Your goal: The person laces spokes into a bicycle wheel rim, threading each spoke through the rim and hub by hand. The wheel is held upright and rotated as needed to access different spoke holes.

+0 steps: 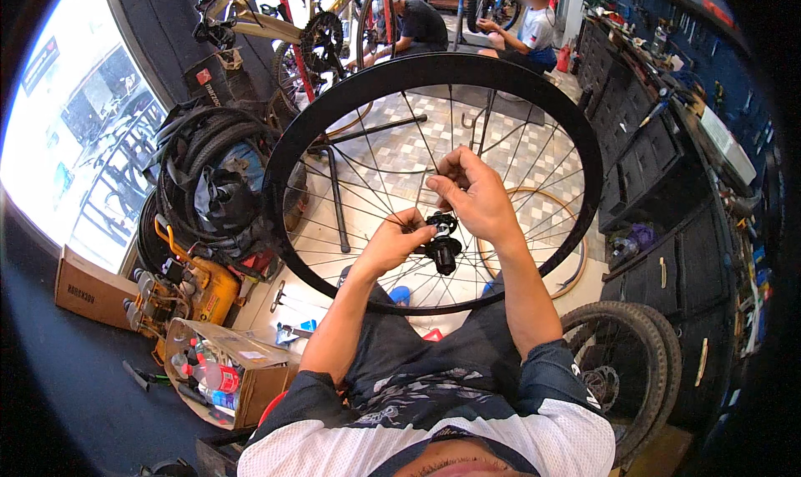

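A deep black bicycle rim (576, 227) lies across my lap, with thin dark spokes running in to a black hub (444, 252) near its middle. My left hand (390, 245) is closed at the hub's left side, its thumb against the hub and its fingertips partly hidden among the spokes. Just above the hub, my right hand (477, 195) pinches what looks like a spoke between thumb and curled fingers. The far end of that spoke is hard to follow against the tiled floor.
At left stand a pile of black tyres (213, 152), a yellow compressor (209, 289) and an open carton of bottles (259, 369). Mountain-bike wheels (626, 360) lean at lower right by dark drawers (642, 177). A bicycle frame (267, 27) and people (530, 27) are beyond the rim.
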The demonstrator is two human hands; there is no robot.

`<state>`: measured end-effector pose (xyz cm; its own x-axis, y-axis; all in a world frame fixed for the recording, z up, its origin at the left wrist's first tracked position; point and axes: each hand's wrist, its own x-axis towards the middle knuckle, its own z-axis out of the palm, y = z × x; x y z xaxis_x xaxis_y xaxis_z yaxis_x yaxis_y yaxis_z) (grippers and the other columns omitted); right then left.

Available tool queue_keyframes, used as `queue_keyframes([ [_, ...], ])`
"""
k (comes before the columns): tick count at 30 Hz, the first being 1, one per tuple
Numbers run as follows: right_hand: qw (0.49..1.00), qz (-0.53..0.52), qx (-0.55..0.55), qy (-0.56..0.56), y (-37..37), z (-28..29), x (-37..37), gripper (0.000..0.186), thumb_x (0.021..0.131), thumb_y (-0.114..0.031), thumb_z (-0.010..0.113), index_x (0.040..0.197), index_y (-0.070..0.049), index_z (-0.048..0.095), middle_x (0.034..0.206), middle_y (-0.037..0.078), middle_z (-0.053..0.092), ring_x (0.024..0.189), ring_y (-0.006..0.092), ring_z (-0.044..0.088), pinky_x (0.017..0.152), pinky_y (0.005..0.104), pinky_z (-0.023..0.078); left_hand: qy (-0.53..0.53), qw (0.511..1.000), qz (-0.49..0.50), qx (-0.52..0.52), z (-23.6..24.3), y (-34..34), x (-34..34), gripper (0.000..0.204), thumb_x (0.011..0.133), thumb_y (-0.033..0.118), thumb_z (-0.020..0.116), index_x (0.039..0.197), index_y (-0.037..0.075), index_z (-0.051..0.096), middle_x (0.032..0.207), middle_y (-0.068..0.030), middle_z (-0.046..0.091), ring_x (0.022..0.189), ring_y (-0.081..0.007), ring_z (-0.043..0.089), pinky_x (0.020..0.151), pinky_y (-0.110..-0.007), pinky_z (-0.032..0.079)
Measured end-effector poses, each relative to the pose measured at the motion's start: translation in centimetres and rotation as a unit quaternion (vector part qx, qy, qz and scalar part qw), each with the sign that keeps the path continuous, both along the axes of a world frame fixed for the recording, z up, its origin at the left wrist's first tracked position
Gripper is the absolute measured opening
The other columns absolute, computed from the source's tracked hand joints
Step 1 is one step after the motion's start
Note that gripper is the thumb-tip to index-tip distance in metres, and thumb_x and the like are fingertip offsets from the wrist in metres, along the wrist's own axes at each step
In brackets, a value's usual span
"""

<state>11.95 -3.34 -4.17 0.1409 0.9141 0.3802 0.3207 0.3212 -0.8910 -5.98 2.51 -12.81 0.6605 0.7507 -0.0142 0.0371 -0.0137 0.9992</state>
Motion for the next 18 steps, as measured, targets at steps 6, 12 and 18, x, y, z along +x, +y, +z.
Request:
queue_keyframes([
  [6,0.998,0.056,-0.009,-0.005,-0.4,-0.2,0.3,0.022,0.1,-0.012,0.063,0.119,-0.001,0.068,0.089,0.011,0.075,0.077,0.0157,0.072,0.072,0.0304,0.057,0.015,1.0,0.008,0.002,0.3,0.0,0.0,0.021,0.095,0.018,0.075,0.085,0.006,0.061,0.078,0.0039,0.06,0.072,-0.0056,0.051,0.066,-0.024,0.042],
  [12,0.998,0.002,-0.042,-0.05,-0.1,0.6,0.3,0.019,0.091,-0.016,0.075,0.104,-0.003,0.071,0.079,0.012,0.074,0.074,0.0185,0.072,0.069,0.0326,0.055,0.026,0.999,0.004,0.02,0.1,0.0,-0.1,0.021,0.095,0.018,0.074,0.085,0.006,0.06,0.076,0.0043,0.06,0.07,-0.0047,0.051,0.065,-0.024,0.043],
  [18,0.994,-0.051,-0.038,-0.092,-0.6,0.9,0.0,0.023,0.086,-0.018,0.083,0.094,-0.003,0.067,0.073,0.008,0.068,0.065,0.014,0.064,0.061,0.0308,0.05,0.018,1.0,0.002,0.003,-0.4,0.3,-0.1,0.022,0.095,0.02,0.076,0.086,0.006,0.061,0.077,0.0037,0.059,0.073,-0.0059,0.052,0.066,-0.025,0.044],
])
